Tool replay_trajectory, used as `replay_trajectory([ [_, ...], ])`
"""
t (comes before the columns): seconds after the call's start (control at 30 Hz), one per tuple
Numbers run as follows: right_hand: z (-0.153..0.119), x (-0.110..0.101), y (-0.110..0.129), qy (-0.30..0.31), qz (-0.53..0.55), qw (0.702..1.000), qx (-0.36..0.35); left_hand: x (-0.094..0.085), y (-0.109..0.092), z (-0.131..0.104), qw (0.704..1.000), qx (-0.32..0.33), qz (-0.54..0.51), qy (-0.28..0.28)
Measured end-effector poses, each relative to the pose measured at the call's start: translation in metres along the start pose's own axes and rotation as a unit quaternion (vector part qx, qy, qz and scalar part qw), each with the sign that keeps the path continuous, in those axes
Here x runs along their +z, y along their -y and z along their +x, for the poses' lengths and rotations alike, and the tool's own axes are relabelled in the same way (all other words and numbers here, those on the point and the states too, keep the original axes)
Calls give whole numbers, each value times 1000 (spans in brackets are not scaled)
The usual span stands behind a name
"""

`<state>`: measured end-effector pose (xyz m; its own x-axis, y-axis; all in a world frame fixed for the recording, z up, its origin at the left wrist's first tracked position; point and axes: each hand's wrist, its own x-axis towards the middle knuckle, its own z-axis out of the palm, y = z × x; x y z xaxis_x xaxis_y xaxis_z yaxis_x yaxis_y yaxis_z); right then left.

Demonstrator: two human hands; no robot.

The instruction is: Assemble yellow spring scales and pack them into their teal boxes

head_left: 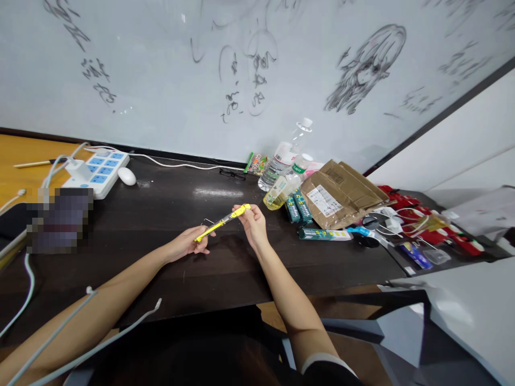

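In the head view, a slim yellow pen-shaped thing (222,222) with a greyish middle section is held slantwise above the dark table (169,198). My left hand (188,244) is closed on its lower left end. The thumb and fingers of my right hand (253,222) pinch its upper right end. A thin bent piece of metal (207,221) shows close to my left fingers; what it belongs to, I cannot tell.
Right of my hands are a large water bottle (277,163), a smaller bottle (284,185), green boxes (301,206) and a cardboard package (341,193). Glasses (232,174) lie behind. At left are a power strip (100,171), a white mouse (127,176) and cables. A whiteboard (161,80) stands behind.
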<state>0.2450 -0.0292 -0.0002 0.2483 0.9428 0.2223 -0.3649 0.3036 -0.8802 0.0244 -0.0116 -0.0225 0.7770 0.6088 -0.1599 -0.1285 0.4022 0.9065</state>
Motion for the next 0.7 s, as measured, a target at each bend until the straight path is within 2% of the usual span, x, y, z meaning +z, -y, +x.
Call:
replay_trajectory([
  [0.2,-1,-1,-1,-1,-10,1000,-14,-4,3,2,999,9,0,37],
  [0.7,-2,0,2,7,4,1000,-6,-4,4,1,999,16,11,51],
])
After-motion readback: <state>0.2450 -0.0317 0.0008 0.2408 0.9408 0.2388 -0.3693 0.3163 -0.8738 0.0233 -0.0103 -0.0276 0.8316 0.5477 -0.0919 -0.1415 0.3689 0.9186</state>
